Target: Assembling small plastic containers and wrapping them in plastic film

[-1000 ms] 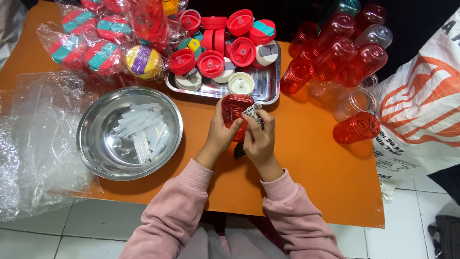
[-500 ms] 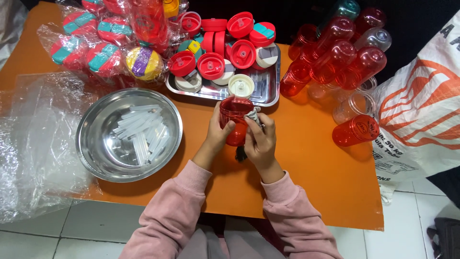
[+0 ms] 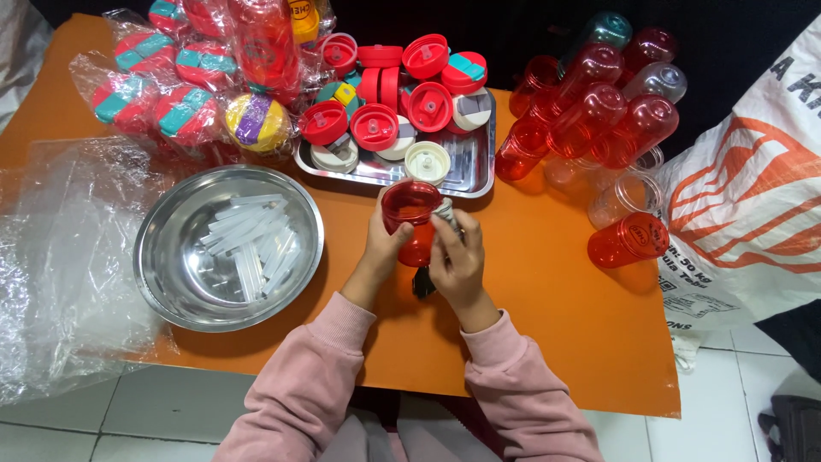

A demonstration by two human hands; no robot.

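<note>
Holding one red bottle (image 3: 412, 221) upright at the desk's (image 3: 547, 282) near-middle, our left hand (image 3: 382, 244) wraps it while our right hand (image 3: 457, 257) pinches something small against it; many bottles (image 3: 590, 111) wait by the far-right corner.

Red translucent bottle (image 3: 412, 218), open mouth up, above orange table.

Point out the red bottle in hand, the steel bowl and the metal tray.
red bottle (image 3: 412, 214), head view, on its upper wall.
steel bowl (image 3: 171, 282), head view, on its bare inner wall.
metal tray (image 3: 475, 167), head view, on its bare floor.
</note>
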